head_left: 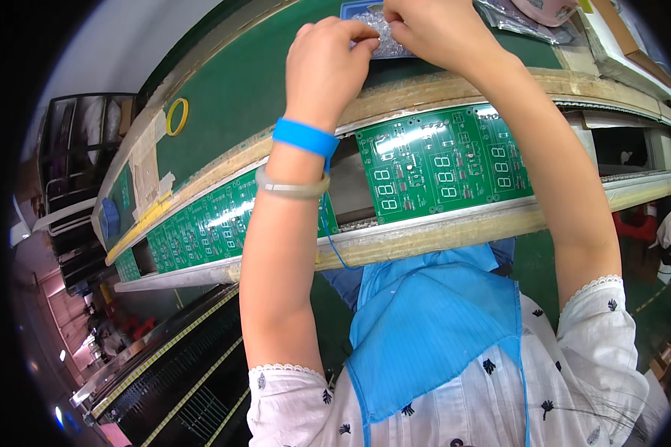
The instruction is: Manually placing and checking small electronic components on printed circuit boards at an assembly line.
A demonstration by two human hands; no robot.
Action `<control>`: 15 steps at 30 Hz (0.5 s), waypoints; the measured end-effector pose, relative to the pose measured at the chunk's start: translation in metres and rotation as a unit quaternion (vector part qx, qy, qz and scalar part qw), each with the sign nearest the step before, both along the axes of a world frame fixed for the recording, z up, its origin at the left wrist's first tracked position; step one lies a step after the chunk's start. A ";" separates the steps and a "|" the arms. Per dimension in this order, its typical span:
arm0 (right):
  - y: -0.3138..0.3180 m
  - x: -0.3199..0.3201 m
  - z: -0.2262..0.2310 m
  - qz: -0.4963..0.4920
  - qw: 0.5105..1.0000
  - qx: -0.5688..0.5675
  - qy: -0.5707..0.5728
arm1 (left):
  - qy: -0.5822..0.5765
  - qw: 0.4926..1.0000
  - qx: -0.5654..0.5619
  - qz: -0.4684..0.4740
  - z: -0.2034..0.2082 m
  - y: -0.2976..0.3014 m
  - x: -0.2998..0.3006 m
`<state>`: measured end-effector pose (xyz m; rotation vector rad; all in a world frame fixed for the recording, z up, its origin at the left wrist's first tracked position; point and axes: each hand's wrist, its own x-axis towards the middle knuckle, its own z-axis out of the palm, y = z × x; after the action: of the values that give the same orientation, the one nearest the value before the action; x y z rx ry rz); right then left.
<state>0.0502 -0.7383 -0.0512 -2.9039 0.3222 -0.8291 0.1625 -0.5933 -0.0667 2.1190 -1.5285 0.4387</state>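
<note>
At the far side of the bench, both hands are over a small blue tray (347, 10) filled with a heap of small clear and silvery parts (386, 48). My left hand (326, 59) is at the tray's left side, thumb and forefinger pinched together above the heap. Whatever the pinch holds is too small to make out. My right hand (436, 33) reaches in from the right with curled fingers, partly cut off by the upper edge, and its grip is hidden. A blue wrist strap (304, 137) with a cord and a pale bangle (292, 183) circle my left wrist.
Between the hands and my body, a rail track carries green circuit boards (443, 195) with white digit displays; more boards (201, 223) lie leftward. A yellow tape ring (177, 117) rests on the green bench mat (231, 100). Plastic bags (525, 22) lie at the far right.
</note>
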 end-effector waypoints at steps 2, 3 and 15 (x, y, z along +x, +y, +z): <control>0.000 -0.008 0.008 0.013 0.994 0.102 -0.042 | 0.046 0.999 -0.017 0.011 -0.013 -0.020 0.005; -0.003 -0.012 0.010 0.022 0.975 0.206 -0.081 | 0.011 1.000 0.012 0.007 -0.016 -0.027 0.007; -0.019 -0.061 -0.027 0.091 0.826 0.544 -0.118 | -0.025 0.998 0.053 0.024 -0.007 -0.043 0.004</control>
<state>-0.0112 -0.7571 -0.0778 -1.7103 0.3307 -0.6385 0.1668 -0.6364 -0.0734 2.2449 -1.5635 0.4397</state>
